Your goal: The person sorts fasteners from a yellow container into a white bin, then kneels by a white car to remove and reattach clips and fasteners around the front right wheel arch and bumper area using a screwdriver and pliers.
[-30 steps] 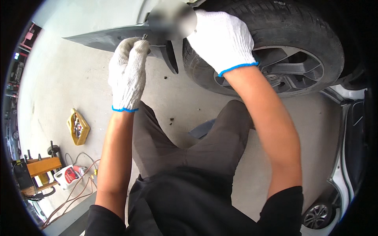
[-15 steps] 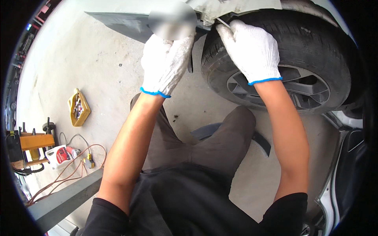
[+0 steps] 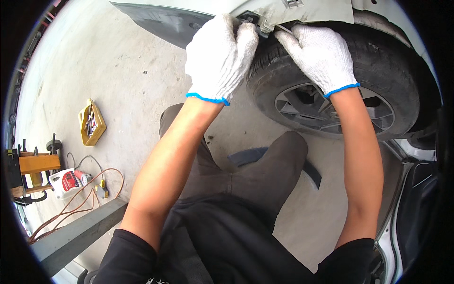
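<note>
Both my hands wear white knit gloves with blue cuffs. My left hand is closed round the end of the dark grey lower bumper, beside a small black bracket at the white body panel. Its fingertips are partly hidden. Just right of it, my right hand is closed on a thin metal rod, which points up and left to the panel's lower edge; the glove hides its other end. The tyre stands right below and behind my right hand.
On the concrete floor, a cut-open yellow container holds small parts. Left lie a white jug, an orange-topped stand and a looping hose. A grey beam crosses lower left. A curved dark strip lies beneath my legs.
Both hands have shifted right in the view, the left one more, closer to the bracket. The scene has also shifted slightly with my head. The right hand keeps its hold on the rod.
</note>
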The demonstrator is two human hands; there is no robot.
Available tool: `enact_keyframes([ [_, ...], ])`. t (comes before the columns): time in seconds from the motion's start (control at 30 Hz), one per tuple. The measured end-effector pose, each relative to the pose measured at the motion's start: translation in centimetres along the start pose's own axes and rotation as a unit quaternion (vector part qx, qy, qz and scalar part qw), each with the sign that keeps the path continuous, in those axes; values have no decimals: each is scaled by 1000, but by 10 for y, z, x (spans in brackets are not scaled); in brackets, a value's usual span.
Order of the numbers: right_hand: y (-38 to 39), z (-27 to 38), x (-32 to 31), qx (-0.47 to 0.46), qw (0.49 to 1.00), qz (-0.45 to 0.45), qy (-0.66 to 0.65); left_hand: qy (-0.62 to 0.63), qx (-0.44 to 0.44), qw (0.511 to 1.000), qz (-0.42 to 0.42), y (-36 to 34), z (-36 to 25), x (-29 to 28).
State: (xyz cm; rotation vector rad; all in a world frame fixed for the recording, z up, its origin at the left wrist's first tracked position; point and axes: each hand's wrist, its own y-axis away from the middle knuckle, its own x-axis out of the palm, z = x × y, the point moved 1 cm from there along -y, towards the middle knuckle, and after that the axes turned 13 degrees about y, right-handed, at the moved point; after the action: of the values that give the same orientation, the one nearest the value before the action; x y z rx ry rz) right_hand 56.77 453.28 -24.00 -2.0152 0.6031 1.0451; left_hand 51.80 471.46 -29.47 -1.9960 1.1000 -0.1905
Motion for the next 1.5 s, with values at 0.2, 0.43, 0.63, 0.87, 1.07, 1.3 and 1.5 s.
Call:
enact_keyframes([
  [0.2, 0, 3, -2, 1, 1000, -13, -7, -105, 60, 993, 8, -2, -1, 2],
  [0.43, 1, 1, -5, 13, 1000, 20, 4, -167, 32, 985, -18, -1, -19, 12],
  [0.63, 1, 1, -4, 19, 999, 15, -22, -158, 2, 987, -31, 1, -19, 17],
  [0.87, 0, 1, -3, 4, 1000, 13, -12, -72, 34, 994, -72, 5, -5, 24],
  [1.07, 0, 2, -8, 12, 1000, 23, -13, 32, -27, 997, -63, -2, -6, 13],
  [1.3, 1, 1, -8, 8, 1000, 8, -14, 52, -282, 958, -22, -9, -8, 2],
  [1.5, 1, 0, -10, -3, 1000, 15, -21, 93, -287, 953, -11, -16, -5, -2],
])
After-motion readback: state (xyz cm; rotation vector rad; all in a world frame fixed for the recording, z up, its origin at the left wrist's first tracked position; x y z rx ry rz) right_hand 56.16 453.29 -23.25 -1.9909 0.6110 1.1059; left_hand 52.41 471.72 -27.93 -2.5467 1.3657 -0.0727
